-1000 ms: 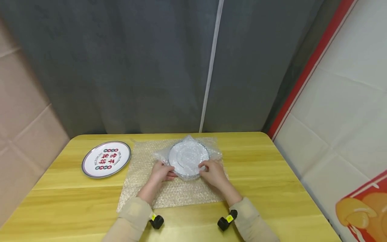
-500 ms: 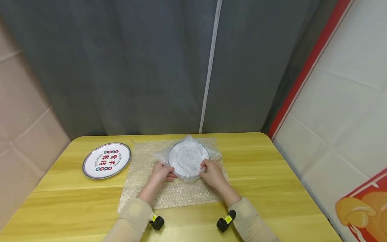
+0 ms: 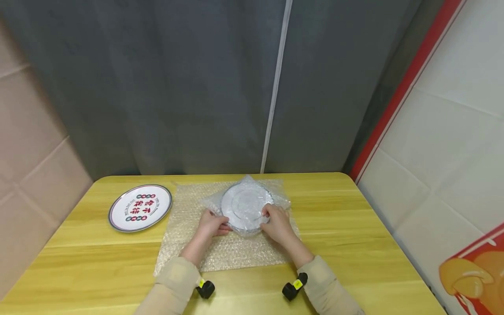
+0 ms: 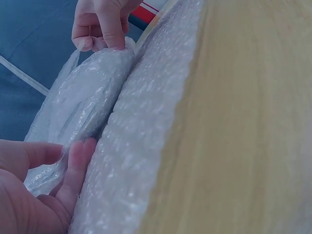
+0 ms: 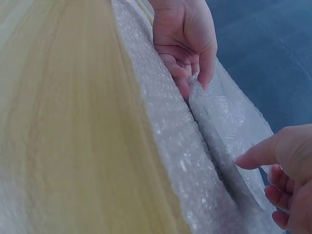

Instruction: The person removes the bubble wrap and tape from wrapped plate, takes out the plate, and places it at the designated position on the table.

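A round white plate with a dark rim (image 3: 245, 203) lies under clear bubble wrap (image 3: 214, 202), which is folded over it from the sides. At the plate's near left edge my left hand (image 3: 210, 224) pinches the folded wrap between thumb and fingers. My right hand (image 3: 278, 225) is at the near right edge, thumb and forefinger pinching the wrap there. In the left wrist view the right hand (image 4: 105, 22) draws up a bit of film. The right wrist view shows the left hand (image 5: 187, 44) gripping the wrap's edge.
Beneath the plate a larger bubble wrap sheet (image 3: 232, 256) lies flat on the wooden table (image 3: 346, 245). To the left lies a white plate with red lettering (image 3: 139, 208). A grey curtain (image 3: 177, 87) hangs behind the table, with a white wall panel (image 3: 445, 144) on the right.
My right hand's forefinger has shifted slightly right and away from the thumb. The left hand and the plates have stayed in place.
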Motion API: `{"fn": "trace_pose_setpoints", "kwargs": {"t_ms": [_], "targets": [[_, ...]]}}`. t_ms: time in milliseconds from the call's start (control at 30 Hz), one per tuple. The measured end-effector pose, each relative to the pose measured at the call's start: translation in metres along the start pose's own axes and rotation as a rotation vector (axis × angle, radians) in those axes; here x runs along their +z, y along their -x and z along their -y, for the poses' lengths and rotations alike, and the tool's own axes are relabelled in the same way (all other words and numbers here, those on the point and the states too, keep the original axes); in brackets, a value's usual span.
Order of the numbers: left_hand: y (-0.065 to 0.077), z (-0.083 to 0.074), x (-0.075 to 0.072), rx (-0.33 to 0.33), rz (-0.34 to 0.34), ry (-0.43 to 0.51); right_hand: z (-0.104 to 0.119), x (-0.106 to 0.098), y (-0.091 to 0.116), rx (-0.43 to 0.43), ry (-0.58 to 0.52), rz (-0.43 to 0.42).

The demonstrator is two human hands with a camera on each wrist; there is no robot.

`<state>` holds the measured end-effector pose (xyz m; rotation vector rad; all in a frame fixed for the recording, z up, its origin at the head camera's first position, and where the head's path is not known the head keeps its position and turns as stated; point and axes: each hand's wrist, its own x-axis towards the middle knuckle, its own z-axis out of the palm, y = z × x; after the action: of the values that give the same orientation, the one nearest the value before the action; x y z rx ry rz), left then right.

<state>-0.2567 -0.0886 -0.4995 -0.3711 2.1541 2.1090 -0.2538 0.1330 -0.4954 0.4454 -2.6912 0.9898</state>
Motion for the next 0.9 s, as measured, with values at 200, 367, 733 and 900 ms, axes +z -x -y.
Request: {"fn": "trace_pose_setpoints", "kwargs": {"t_ms": [200, 367, 733, 900], "targets": [[0.002, 0.001, 0.007, 0.060, -0.065, 0.032, -0.003, 0.001, 0.000, -0.026, -0.032, -0.019], [0.004, -0.001, 0.010, 0.143, -0.152, -0.033, -0.004, 0.002, 0.002, -0.061, -0.058, -0.028], [0.008, -0.015, 0.005, 0.437, -0.360, -0.805, -0.007, -0.001, 0.000, -0.075, -0.061, -0.034], [0.002, -0.018, -0.001, 0.553, -0.288, -0.887, -0.008, -0.003, -0.002, -0.031, -0.049, -0.015]]}}
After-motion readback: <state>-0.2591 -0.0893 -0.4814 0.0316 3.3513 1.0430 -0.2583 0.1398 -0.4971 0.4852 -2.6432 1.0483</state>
